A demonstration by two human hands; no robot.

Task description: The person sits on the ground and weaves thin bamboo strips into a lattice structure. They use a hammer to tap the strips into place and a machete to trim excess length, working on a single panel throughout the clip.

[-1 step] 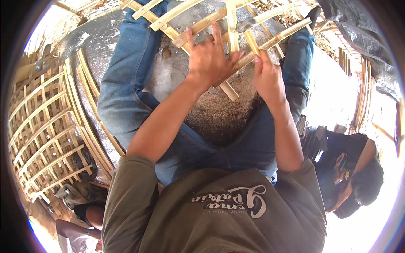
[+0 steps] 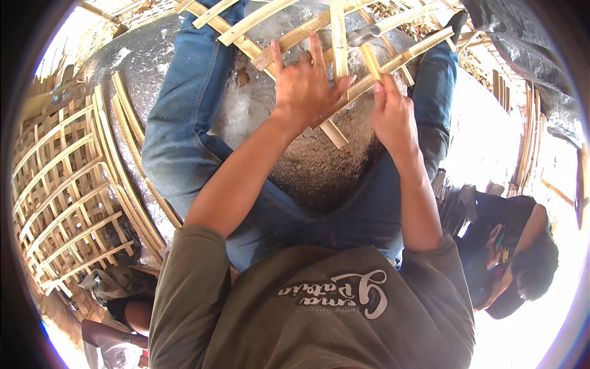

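A lattice of pale bamboo slats (image 2: 409,56) lies between my legs at the top of the view, its strips crossing at angles. My left hand (image 2: 302,86) presses down on it with fingers spread, the thumb pointing right toward a slat crossing. In my right hand (image 2: 393,114) is a hammer (image 2: 371,61), gripped by its light yellow handle. The hammer's grey metal head (image 2: 364,35) is over the slats, slightly blurred; I cannot tell whether it touches them.
A larger woven bamboo panel (image 2: 64,184) stands at the left, beside long loose strips (image 2: 126,166). Grey sheeting (image 2: 147,55) covers the ground. Another person (image 2: 516,252) sits close on my right; part of another person (image 2: 114,335) shows at lower left. Dark plastic sheeting (image 2: 522,55) hangs at upper right.
My right hand and the hammer have shifted slightly to the right, and the hammer head has lifted a little. My left hand and the lattice look unmoved.
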